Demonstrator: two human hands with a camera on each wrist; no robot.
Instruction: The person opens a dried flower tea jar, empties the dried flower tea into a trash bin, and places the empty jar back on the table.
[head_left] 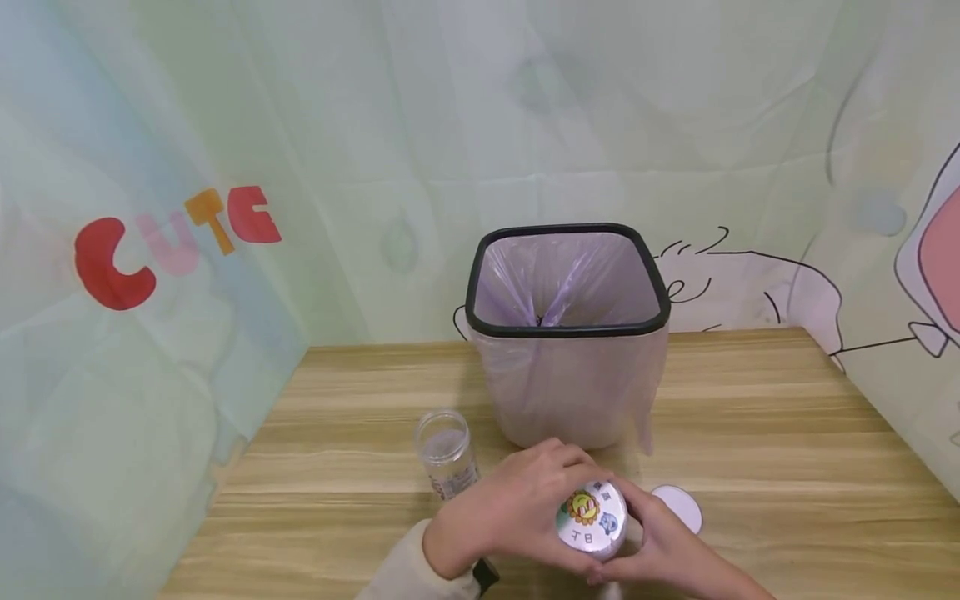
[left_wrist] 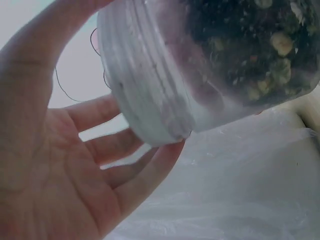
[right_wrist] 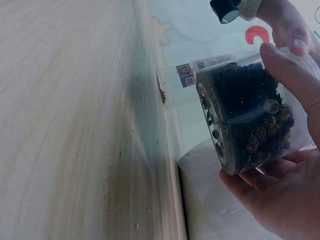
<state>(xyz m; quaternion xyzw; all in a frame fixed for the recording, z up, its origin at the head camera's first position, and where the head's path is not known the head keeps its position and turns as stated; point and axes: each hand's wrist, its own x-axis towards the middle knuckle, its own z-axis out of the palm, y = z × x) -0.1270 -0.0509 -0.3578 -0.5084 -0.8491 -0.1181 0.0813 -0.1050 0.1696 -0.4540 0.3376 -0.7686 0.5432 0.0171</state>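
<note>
A clear plastic jar [right_wrist: 250, 120] with dark dried pieces and small pale bits inside is held between both hands over the table. Its round lid [head_left: 592, 518] carries a cartoon sun and faces up in the head view. My left hand [head_left: 517, 510] curls its thumb and fingers round the lid's edge [left_wrist: 145, 85]. With thumb and fingers, my right hand [right_wrist: 285, 190] grips the jar's body from the other side. To the left stands an empty clear jar [head_left: 444, 442] without a lid, partly behind my left hand. A white disc [head_left: 678, 507] lies flat just beyond my right hand.
A waste bin [head_left: 577, 392] with a black rim and a thin plastic liner stands behind the hands. The wood-grain table [head_left: 345, 467] meets a printed cloth backdrop [head_left: 375, 100] at the back and sides.
</note>
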